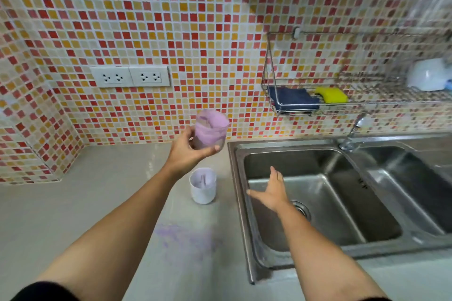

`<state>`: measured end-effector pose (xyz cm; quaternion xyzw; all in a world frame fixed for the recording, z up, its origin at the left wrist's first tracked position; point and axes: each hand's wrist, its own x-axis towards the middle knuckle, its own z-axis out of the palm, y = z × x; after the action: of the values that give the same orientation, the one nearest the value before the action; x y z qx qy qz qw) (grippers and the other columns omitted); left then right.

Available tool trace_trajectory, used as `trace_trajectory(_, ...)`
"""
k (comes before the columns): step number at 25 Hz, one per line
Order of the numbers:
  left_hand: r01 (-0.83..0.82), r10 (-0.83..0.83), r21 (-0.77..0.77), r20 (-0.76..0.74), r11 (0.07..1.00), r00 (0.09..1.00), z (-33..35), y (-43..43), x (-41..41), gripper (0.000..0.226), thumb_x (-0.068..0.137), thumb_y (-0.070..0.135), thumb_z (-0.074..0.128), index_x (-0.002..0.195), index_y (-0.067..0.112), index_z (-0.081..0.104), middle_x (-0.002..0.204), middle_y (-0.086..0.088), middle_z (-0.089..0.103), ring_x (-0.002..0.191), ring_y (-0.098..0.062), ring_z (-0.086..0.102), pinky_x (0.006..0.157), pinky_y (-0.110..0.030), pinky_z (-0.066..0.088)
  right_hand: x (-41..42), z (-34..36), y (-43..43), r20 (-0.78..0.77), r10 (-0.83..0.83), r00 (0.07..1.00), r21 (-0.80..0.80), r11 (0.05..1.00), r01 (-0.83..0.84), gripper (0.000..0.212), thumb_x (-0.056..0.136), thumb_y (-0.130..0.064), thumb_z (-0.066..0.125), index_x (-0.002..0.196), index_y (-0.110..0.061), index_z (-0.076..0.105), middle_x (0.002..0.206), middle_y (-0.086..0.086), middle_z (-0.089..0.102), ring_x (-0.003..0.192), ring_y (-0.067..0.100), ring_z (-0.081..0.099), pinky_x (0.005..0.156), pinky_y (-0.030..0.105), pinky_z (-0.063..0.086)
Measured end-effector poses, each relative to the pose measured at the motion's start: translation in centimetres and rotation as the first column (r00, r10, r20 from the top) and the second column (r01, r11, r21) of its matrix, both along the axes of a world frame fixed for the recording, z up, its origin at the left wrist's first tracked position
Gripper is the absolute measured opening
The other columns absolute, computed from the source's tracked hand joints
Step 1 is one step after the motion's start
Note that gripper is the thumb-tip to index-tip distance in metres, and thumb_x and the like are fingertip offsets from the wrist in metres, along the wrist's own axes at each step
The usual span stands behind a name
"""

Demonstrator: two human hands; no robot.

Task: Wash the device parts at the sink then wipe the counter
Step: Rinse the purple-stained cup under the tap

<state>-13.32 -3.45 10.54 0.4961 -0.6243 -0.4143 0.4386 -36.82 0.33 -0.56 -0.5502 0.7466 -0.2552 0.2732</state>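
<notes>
Above the counter, just left of the sink, the left hand grips a clear cup smeared inside with purple residue, fingers wrapped round its lower wall; the right hand hangs over the left basin, spread wide and holding nothing. A white base part stands upright on the counter below the cup, near the sink's rim; a faint purple stain lies nearer the person. The cup looks slick, so it could slip during the carry and drip more residue; the left forearm could also knock the base part over; the tap stands well to the right.
</notes>
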Motion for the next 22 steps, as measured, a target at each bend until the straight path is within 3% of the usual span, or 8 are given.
trace_trajectory(3, 0.075, -0.074, 0.031, -0.035, 0.997, 0.997, -1.3, 0.4, -6.0, 0.072, 0.067, 0.028, 0.083, 0.129, 0.022, 0.047, 0.122, 0.005, 0.059, 0.110, -0.015, 0.058, 0.091, -0.029, 0.051, -5.1, -0.2, 0.4, -0.229, 0.109, 0.967, 0.044, 0.994, -0.102, 0.101, 0.081, -0.045, 0.066, 0.147, -0.002, 0.002, 0.157, 0.013, 0.005, 0.144, 0.024, 0.004, 0.115, 0.032, 0.010)
trace_trajectory(7, 0.122, -0.119, 0.123, -0.036, 0.985, 0.992, -5.7, 0.5, -16.8, 0.071, 0.063, 0.027, 0.086, 0.124, 0.023, 0.050, 0.119, 0.005, 0.062, 0.110, -0.014, 0.059, 0.095, -0.030, 0.048, -15.3, -2.3, 1.1, -0.378, 0.078, 0.922, 0.117, 0.992, -0.035, 0.086, 0.091, -0.049, 0.047, 0.148, -0.005, 0.001, 0.158, 0.009, 0.000, 0.144, 0.024, 0.005, 0.114, 0.037, 0.019)
trace_trajectory(10, 0.076, -0.091, 0.170, 0.082, 0.982, 0.992, -9.6, 0.7, -24.3, 0.072, 0.058, 0.028, 0.089, 0.121, 0.021, 0.055, 0.116, 0.005, 0.064, 0.108, -0.012, 0.060, 0.096, -0.030, 0.047, -23.8, -3.9, 1.2, -0.419, 0.091, 0.903, 0.145, 0.989, -0.033, 0.079, 0.094, -0.045, 0.040, 0.148, -0.003, 0.001, 0.157, 0.012, 0.002, 0.145, 0.025, 0.005, 0.117, 0.036, 0.012)
trace_trajectory(12, 0.058, -0.095, 0.154, 0.241, 0.986, 0.966, -11.6, 0.5, -29.0, 0.072, 0.058, 0.025, 0.088, 0.121, 0.018, 0.053, 0.115, 0.003, 0.061, 0.106, -0.013, 0.058, 0.091, -0.026, 0.045, -29.6, -4.9, 1.2, -0.458, 0.096, 0.884, 0.153, 0.988, -0.028, 0.075, 0.096, -0.044, 0.035, 0.148, -0.003, 0.001, 0.157, 0.014, -0.001, 0.145, 0.025, 0.002, 0.117, 0.035, 0.007)
trace_trajectory(14, 0.059, -0.099, 0.106, 0.422, 0.993, 0.901, -12.8, 0.3, -32.0, 0.073, 0.059, 0.022, 0.085, 0.122, 0.015, 0.050, 0.115, -0.001, 0.053, 0.106, -0.018, 0.054, 0.088, -0.025, 0.042, -33.8, -6.0, 1.4, -0.479, 0.094, 0.873, 0.158, 0.987, -0.020, 0.072, 0.097, -0.044, 0.032, 0.148, -0.002, 0.001, 0.157, 0.014, -0.003, 0.145, 0.025, -0.001, 0.116, 0.036, 0.005)
trace_trajectory(18, 0.047, -0.093, 0.088, 0.647, 0.995, 0.757, -15.0, -0.6, -37.3, 0.068, 0.066, 0.024, 0.076, 0.127, 0.020, 0.045, 0.122, -0.003, 0.040, 0.107, -0.027, 0.053, 0.083, -0.037, 0.048, -40.3, -9.6, 1.6, -0.531, 0.126, 0.838, 0.209, 0.978, -0.015, 0.072, 0.097, -0.045, 0.030, 0.148, -0.003, 0.000, 0.157, 0.014, -0.005, 0.145, 0.026, -0.003, 0.116, 0.038, 0.004)
trace_trajectory(20, 0.057, -0.087, 0.066, 0.785, 0.996, 0.614, -15.5, -1.4, -39.0, 0.065, 0.072, 0.029, 0.070, 0.130, 0.025, 0.041, 0.127, -0.002, 0.037, 0.111, -0.028, 0.050, 0.079, -0.042, 0.051, -42.3, -11.5, 1.6, -0.515, 0.146, 0.845, 0.243, 0.970, -0.019, 0.071, 0.096, -0.043, 0.031, 0.148, -0.003, 0.003, 0.157, 0.013, -0.003, 0.145, 0.026, 0.001, 0.116, 0.039, 0.007)
trace_trajectory(22, 0.100, -0.072, 0.029, 0.883, 0.995, 0.464, -15.7, -2.2, -40.2, 0.064, 0.076, 0.028, 0.067, 0.134, 0.024, 0.039, 0.131, -0.004, 0.036, 0.113, -0.029, 0.046, 0.077, -0.043, 0.052, -42.7, -12.3, 1.8, -0.497, 0.128, 0.858, 0.215, 0.976, -0.022, 0.067, 0.094, -0.039, 0.031, 0.146, 0.001, 0.018, 0.155, 0.018, 0.014, 0.142, 0.031, 0.018, 0.113, 0.045, 0.020)
